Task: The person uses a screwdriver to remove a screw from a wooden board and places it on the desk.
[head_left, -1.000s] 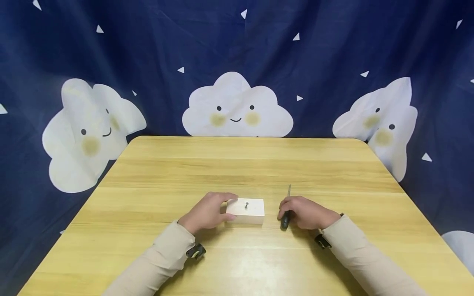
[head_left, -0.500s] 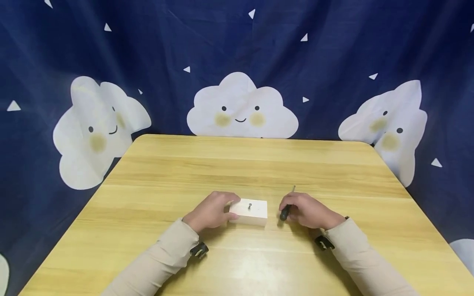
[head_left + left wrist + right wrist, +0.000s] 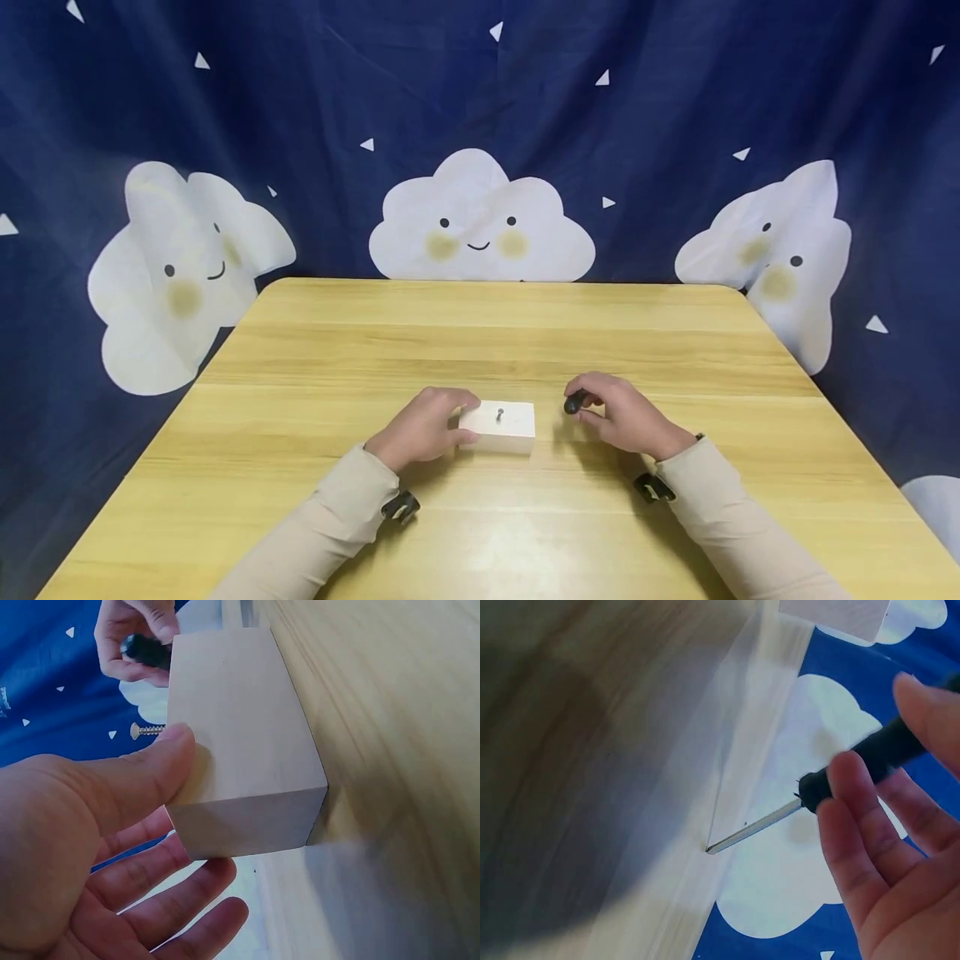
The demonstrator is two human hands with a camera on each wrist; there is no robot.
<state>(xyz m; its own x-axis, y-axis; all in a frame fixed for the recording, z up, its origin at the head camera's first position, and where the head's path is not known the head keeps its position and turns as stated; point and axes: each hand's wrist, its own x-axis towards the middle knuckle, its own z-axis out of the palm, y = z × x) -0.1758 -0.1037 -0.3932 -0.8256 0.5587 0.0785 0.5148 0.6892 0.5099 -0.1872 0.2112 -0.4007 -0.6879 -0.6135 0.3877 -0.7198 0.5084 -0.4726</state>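
Note:
A pale wooden block (image 3: 517, 431) lies on the table, its left end gripped between the thumb and fingers of my left hand (image 3: 420, 431). From the block's top face stands a screw (image 3: 146, 730), threads partly exposed and head outward. To the right of the block, my right hand (image 3: 626, 421) holds a screwdriver (image 3: 885, 754) by its black handle (image 3: 574, 403). In the right wrist view its metal shaft (image 3: 754, 825) points away from the hand; the head view does not show the shaft. Screwdriver and screw are apart.
The wooden table (image 3: 480, 333) spreads around both hands. Behind it hangs a dark blue curtain (image 3: 315, 83) printed with white clouds (image 3: 480, 196) and small triangles. Each wrist carries a black camera mount (image 3: 400, 506).
My right hand has risen with the screwdriver and shifted slightly away from me. The screwdriver has turned, so its shaft drops out of sight. My left hand keeps its hold on the block.

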